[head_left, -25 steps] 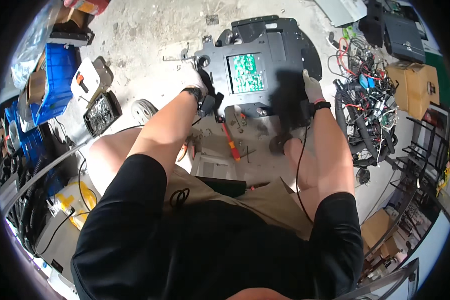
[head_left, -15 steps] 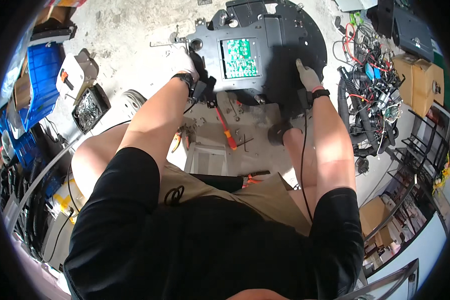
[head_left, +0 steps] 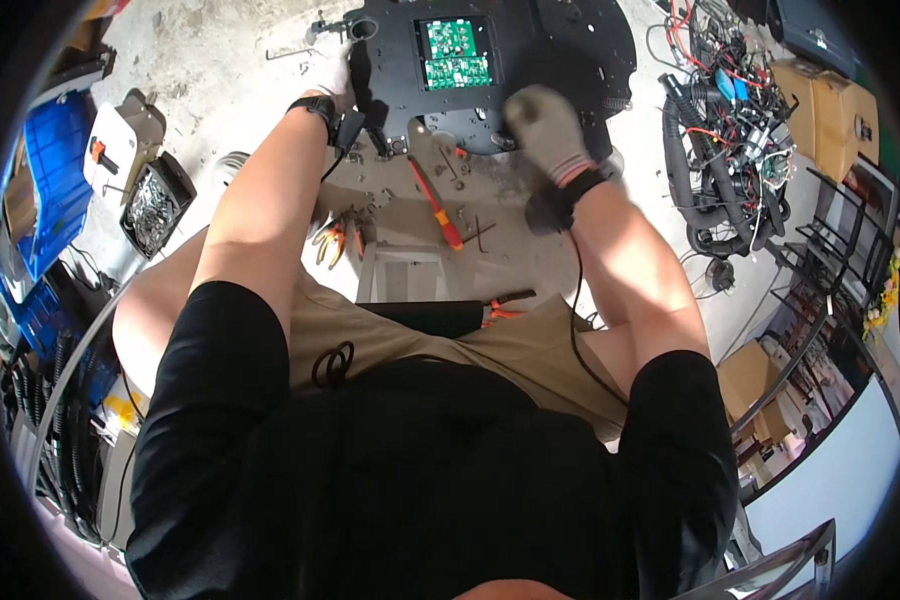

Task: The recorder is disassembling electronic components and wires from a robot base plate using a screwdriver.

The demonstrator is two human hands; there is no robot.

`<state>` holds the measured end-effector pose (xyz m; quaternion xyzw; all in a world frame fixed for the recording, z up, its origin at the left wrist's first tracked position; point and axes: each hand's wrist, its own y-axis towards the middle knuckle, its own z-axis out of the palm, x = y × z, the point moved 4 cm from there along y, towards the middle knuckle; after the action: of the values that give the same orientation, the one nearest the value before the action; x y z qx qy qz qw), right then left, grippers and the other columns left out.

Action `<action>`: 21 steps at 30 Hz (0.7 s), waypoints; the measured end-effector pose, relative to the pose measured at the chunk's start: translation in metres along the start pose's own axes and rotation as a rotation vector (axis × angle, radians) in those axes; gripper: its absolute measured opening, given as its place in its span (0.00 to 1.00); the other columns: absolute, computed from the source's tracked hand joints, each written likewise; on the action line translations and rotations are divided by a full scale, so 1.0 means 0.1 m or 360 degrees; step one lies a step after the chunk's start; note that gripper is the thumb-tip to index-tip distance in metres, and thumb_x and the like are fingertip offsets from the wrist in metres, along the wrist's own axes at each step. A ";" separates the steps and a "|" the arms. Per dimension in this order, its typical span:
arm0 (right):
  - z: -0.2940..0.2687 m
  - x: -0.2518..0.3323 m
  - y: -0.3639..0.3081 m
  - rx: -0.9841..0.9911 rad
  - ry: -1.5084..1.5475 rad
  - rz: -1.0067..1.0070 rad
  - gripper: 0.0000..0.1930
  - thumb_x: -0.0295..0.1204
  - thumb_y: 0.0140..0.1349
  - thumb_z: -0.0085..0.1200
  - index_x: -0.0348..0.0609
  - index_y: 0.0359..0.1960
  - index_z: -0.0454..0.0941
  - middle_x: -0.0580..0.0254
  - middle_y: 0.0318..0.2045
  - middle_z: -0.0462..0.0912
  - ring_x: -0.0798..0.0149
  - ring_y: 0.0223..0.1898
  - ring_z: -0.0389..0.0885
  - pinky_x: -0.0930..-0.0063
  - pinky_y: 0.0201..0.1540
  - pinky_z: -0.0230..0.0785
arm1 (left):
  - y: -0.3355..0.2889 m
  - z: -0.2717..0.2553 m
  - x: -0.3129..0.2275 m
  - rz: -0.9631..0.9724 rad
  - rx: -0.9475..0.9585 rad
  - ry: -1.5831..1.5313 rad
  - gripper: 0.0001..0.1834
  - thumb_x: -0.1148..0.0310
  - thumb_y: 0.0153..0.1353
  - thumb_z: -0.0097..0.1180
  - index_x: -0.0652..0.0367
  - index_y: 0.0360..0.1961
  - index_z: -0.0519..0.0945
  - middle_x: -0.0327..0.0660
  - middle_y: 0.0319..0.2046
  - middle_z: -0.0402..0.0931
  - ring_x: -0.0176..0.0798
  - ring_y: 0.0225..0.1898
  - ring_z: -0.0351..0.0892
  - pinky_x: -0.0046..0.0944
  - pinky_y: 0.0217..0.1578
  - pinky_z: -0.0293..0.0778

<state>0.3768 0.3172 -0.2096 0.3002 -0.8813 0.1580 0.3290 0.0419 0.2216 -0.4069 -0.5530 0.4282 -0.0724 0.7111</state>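
Head view. The plate (head_left: 395, 65) is on the floor (head_left: 200, 70) ahead of me, its far edge cut off. My left hand (head_left: 330, 72) is at the plate's left edge, beside the ring (head_left: 364, 29); glare washes out the fingers, so I cannot tell their grip. My right hand (head_left: 545, 125), gloved and slightly blurred, is over the near edge, fingers curled; cannot tell whether they hold anything.

Handling (my judgement): bear on the solid rim, load both sides evenly, keep fingertips off the board (head_left: 457, 55). Mind the screwdriver (head_left: 435, 205) lying near the near edge.

Plate: black, flat, rounded at its right edge, partly shaded. Board: green, rectangular, set left of the plate's middle.
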 end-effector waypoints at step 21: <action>2.19 -1.39 -2.81 0.2581 -0.0826 0.1046 0.19 0.46 0.57 0.50 0.47 0.43 0.79 0.52 0.42 0.82 0.51 0.42 0.79 0.61 0.48 0.70 | -0.74 -0.24 0.75 -0.0389 0.0127 -0.0176 0.31 0.45 0.64 0.42 0.65 0.48 0.74 0.50 0.43 0.78 0.47 0.41 0.75 0.44 0.46 0.69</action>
<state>0.5320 0.0560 -0.4415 0.1994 -0.5876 0.7423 -0.2531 0.0994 0.1336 -0.3845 -0.5756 0.3146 -0.1449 0.7407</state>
